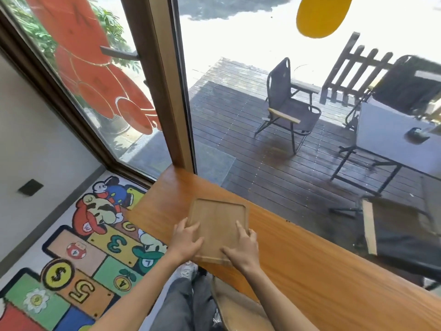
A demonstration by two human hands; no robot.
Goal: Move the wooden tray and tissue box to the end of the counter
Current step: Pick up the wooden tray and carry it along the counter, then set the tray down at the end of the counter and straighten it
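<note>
A flat wooden tray (218,219) with a raised rim lies on the orange-brown wooden counter (310,259), close to the counter's left end by the window post. My left hand (186,240) grips the tray's near left corner, fingers on top. My right hand (241,247) holds the near right edge, thumb inside the rim. The tray's near edge overhangs the counter's front edge. No tissue box is in view.
The counter runs along a large window (262,115), ending at a brown frame post (167,91). A stool seat (236,304) sits under the counter by my legs. A colourful cartoon rug (83,254) covers the floor at left. Chairs and a table stand outside.
</note>
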